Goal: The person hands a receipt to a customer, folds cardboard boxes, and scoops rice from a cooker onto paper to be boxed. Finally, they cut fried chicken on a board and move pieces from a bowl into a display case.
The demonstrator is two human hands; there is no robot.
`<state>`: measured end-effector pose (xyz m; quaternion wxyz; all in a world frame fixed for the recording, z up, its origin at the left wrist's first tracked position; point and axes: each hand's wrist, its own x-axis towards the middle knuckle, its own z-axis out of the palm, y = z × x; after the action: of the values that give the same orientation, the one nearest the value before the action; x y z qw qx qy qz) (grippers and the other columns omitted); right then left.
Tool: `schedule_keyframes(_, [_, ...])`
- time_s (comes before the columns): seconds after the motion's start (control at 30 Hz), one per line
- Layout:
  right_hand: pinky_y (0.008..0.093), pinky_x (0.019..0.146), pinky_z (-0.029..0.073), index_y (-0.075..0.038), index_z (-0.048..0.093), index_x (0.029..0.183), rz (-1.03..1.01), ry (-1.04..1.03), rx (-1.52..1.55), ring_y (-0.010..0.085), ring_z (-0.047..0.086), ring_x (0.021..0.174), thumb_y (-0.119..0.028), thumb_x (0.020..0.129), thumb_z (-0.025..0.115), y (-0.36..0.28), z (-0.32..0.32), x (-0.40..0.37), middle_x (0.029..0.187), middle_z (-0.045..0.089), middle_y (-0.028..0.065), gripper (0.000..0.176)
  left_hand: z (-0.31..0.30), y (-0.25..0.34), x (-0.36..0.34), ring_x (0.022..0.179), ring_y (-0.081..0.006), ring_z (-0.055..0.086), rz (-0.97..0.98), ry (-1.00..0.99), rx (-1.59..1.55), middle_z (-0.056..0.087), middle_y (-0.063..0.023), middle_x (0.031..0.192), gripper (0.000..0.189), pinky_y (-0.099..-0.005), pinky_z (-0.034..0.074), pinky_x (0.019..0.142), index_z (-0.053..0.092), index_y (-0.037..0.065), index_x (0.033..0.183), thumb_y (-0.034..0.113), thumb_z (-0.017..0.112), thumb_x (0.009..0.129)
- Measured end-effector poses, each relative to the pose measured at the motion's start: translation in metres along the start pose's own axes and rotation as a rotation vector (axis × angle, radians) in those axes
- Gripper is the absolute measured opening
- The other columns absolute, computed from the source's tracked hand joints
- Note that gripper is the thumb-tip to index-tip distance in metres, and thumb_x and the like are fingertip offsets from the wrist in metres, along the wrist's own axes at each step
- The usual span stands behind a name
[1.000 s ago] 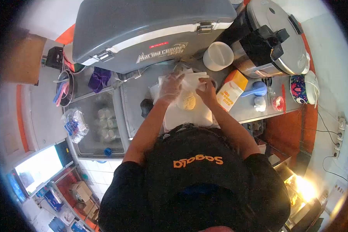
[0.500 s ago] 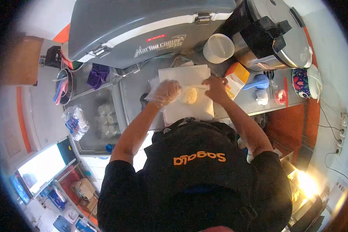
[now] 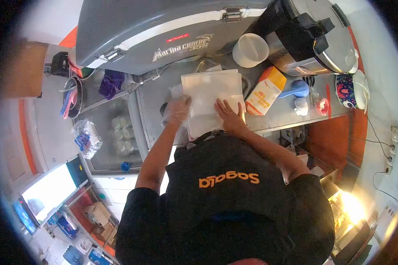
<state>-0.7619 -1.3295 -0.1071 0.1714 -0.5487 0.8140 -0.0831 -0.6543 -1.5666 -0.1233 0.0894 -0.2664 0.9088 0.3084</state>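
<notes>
White rectangular sheets or boards [image 3: 210,95] lie stacked on the metal counter in front of me. On their lower right part my right hand [image 3: 232,115] rests palm down, fingers spread. My left hand [image 3: 179,109], in a clear plastic glove, is at the stack's left edge; its fingers are blurred and I cannot tell whether they hold anything. A thin clear plastic piece lies beside it. The round pale item from before does not show now. An orange and white carton [image 3: 265,91] stands to the right of the stack.
Behind the stack stands a large grey cooler box [image 3: 172,37], with a white tub [image 3: 250,50] and a big steel pot [image 3: 305,39] to its right. A blue scoop [image 3: 300,88] lies further right. At left are a purple cloth [image 3: 112,84] and a glass-topped case [image 3: 119,132].
The round pale item has gone out of sight under the white sheet. My right hand has come down flat onto the sheet, and my left hand has moved left to its edge.
</notes>
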Motion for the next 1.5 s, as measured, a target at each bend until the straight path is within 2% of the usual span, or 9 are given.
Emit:
schedule_keyframes(0.23, [0.0656, 0.104, 0.004, -0.015, 0.036, 0.139, 0.005, 0.096, -0.022, 0.0181, 0.03, 0.136, -0.011, 0.079, 0.053, 0.01, 0.009, -0.001, 0.15, 0.028, 0.0028, 0.063, 0.009, 0.021, -0.022, 0.088, -0.0306, 0.062, 0.113, 0.071, -0.008, 0.064, -0.0117, 0.096, 0.027, -0.0421, 0.048, 0.078, 0.063, 0.004, 0.095, 0.028, 0.052, 0.088])
schedule_keyframes(0.43, [0.0612, 0.106, -0.003, -0.015, 0.04, 0.138, 0.034, 0.06, 0.138, 0.0199, 0.029, 0.137, -0.025, 0.091, 0.047, 0.012, 0.006, -0.007, 0.149, 0.029, 0.0003, 0.049, 0.033, 0.038, -0.073, 0.084, -0.0172, 0.061, -0.153, -0.281, -0.29, 0.064, -0.0128, 0.105, 0.038, -0.0291, 0.051, 0.063, 0.063, 0.002, 0.104, 0.033, 0.063, 0.082])
schedule_keyframes(0.5, [0.0611, 0.106, -0.004, -0.015, 0.04, 0.138, 0.033, 0.054, 0.142, 0.0203, 0.027, 0.137, -0.03, 0.092, 0.047, 0.011, 0.007, -0.008, 0.15, 0.028, 0.0002, 0.048, 0.01, 0.062, -0.075, 0.075, -0.019, 0.063, -0.502, -0.473, -0.696, 0.066, -0.0136, 0.098, 0.037, -0.0295, 0.05, 0.061, 0.062, 0.001, 0.106, 0.029, 0.062, 0.083])
schedule_keyframes(0.7, [0.0668, 0.103, 0.003, -0.02, 0.042, 0.136, -0.014, 0.227, 0.115, 0.0207, 0.027, 0.137, -0.04, 0.089, 0.05, 0.001, 0.005, -0.013, 0.148, 0.03, -0.004, 0.052, 0.034, 0.045, -0.062, 0.064, -0.0139, 0.056, -0.601, -0.359, -1.862, 0.067, -0.0079, 0.096, 0.027, -0.0214, 0.045, 0.058, 0.061, 0.008, 0.107, 0.026, 0.06, 0.087])
schedule_keyframes(0.93, [0.0686, 0.102, 0.006, -0.022, 0.061, 0.115, 0.0, 0.034, -0.185, 0.0192, 0.043, 0.124, -0.04, 0.083, 0.058, 0.019, -0.012, 0.018, 0.123, 0.055, -0.0055, 0.037, -0.025, 0.106, -0.058, 0.092, -0.0219, 0.056, 0.544, 0.345, 0.049, 0.062, -0.0084, 0.106, 0.037, -0.038, 0.045, 0.079, 0.062, 0.014, 0.109, 0.031, 0.066, 0.076])
schedule_keyframes(1.03, [0.0686, 0.102, 0.005, -0.022, 0.064, 0.109, -0.037, 0.006, -0.131, 0.0189, 0.054, 0.112, -0.037, 0.083, 0.058, 0.029, -0.014, 0.034, 0.103, 0.064, -0.0025, 0.031, -0.004, 0.1, -0.02, 0.095, -0.0273, 0.055, 0.466, 0.12, 0.637, 0.064, -0.0073, 0.094, 0.035, -0.0424, 0.042, 0.084, 0.063, 0.012, 0.105, 0.031, 0.064, 0.076])
schedule_keyframes(1.23, [0.0557, 0.104, 0.025, -0.018, 0.067, 0.096, -0.094, -0.014, 0.033, 0.0252, 0.059, 0.1, -0.031, 0.082, 0.059, 0.07, -0.026, 0.045, 0.092, 0.064, 0.0068, 0.021, -0.011, 0.065, 0.016, 0.091, -0.0325, 0.058, 0.306, -0.104, 0.397, 0.065, -0.0127, 0.086, 0.027, -0.0435, 0.044, 0.082, 0.07, 0.008, 0.085, 0.032, 0.061, 0.075])
schedule_keyframes(1.4, [0.0415, 0.071, 0.048, -0.004, 0.064, 0.084, 0.039, 0.289, 0.321, 0.0358, 0.06, 0.084, -0.018, 0.079, 0.061, 0.072, -0.022, 0.049, 0.089, 0.063, 0.0169, 0.016, -0.01, 0.043, 0.023, 0.085, -0.0315, 0.061, 0.234, -0.105, 0.166, 0.065, -0.0134, 0.085, 0.014, -0.0437, 0.046, 0.074, 0.069, 0.012, 0.073, 0.02, 0.057, 0.072])
schedule_keyframes(1.5, [0.0432, 0.074, 0.048, -0.003, 0.062, 0.08, 0.159, 0.313, 0.231, 0.0355, 0.06, 0.085, -0.014, 0.08, 0.056, 0.067, 0.0, 0.053, 0.086, 0.063, 0.0176, 0.012, 0.012, 0.038, 0.012, 0.084, -0.0318, 0.061, 0.402, 0.268, 0.015, 0.063, -0.0138, 0.086, 0.016, -0.0421, 0.047, 0.073, 0.066, 0.011, 0.085, 0.016, 0.057, 0.073])
